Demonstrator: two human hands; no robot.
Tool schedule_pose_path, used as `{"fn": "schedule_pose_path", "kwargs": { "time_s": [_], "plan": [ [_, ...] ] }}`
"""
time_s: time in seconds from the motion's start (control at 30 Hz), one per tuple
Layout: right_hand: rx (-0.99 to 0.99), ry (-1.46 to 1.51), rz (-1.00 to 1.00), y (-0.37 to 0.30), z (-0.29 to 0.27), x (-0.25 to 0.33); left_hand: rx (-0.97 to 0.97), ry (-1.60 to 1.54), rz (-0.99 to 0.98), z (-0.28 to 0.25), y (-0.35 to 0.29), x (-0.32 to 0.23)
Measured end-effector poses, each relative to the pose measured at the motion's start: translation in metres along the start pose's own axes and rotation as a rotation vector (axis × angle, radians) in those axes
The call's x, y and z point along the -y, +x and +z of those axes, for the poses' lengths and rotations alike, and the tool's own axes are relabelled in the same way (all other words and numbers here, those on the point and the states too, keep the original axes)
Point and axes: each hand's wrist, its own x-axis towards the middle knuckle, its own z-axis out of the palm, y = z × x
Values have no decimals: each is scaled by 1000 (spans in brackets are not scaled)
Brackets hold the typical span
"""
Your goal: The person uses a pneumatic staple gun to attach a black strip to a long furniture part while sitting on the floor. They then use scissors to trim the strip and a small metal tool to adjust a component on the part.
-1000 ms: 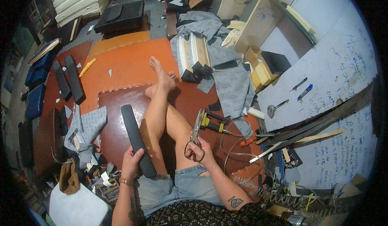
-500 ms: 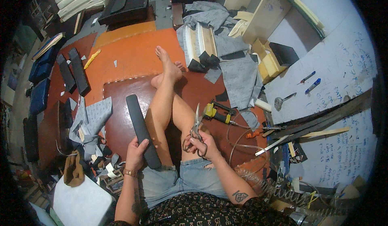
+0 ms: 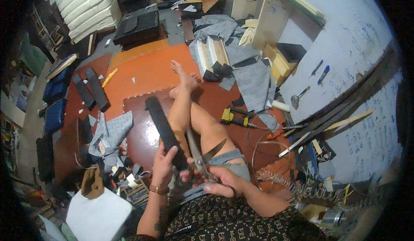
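An orange floor mat (image 3: 146, 70) covers most of the ground, with a dark brown leather-like sheet (image 3: 142, 133) lying on its near edge. The person sits on that sheet with bare legs stretched toward the mat's far edge.

Across the sheet, beside the left shin, runs a long black strip (image 3: 161, 126). It is flat, narrow, matte and straight-sided, one end toward the sheet's far left corner, the other in the lap. It looks like stiff foam or padded board: light, firm enough to hold its line when lifted at one end, probably not slippery. The near end is the natural place to grip it, as the far end would sag or swing.

The left hand (image 3: 164, 165) is wrapped around that near end, fingers closed over the strip. The right hand (image 3: 224, 183) grasps a pair of large scissors (image 3: 202, 154) through the handles, blades parted and pointing up beside the strip; whether a blade already touches the strip is hard to tell.

Grey fabric scraps (image 3: 114, 131) lie at the sheet's left edge, a yellow-handled tool (image 3: 235, 118) at its right.
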Motion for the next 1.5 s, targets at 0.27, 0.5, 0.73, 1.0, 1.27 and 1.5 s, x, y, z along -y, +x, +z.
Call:
{"fn": "schedule_pose_path", "kwargs": {
  "time_s": [0.27,0.5,0.73,1.0,1.27,1.5],
  "plan": [
    [403,-157,-17,-37,79,16,236,-65,169,47,-126,-127],
    [330,-213,-40,-43,86,8,20,-252,168,21,-160,-127],
    [309,-266,4,-42,87,8,78,-464,352,4,-164,-136],
    [267,-381,-134,-38,84,7,63,-251,379,11,-169,-143],
    [239,-345,-96,-40,80,8,203,-123,243,15,-170,-137],
    [242,-278,-5,-39,76,8,188,-127,243,18,-167,-135]
  ]
}}
